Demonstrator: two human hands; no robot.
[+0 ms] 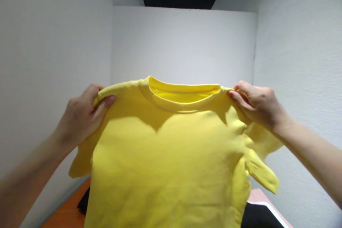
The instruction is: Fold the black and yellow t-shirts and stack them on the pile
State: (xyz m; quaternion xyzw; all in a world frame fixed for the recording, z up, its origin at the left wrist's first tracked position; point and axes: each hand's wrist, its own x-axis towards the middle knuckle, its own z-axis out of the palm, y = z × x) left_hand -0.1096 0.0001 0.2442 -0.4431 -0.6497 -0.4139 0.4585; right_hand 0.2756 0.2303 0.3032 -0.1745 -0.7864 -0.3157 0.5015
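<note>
Yellow T-shirt (pixel 171 156) held up by us, left hand (pixel 80 117) and right hand (pixel 256 105) each pinched shut on a shoulder, unfolded, off the table (pixel 66 210).

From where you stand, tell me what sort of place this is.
Probably a small partitioned work booth, not a home room. Plain white wall panels close in on three sides, an orange tabletop lies below, and the left hand and right hand hold up a yellow cotton T-shirt by its shoulders.
</note>
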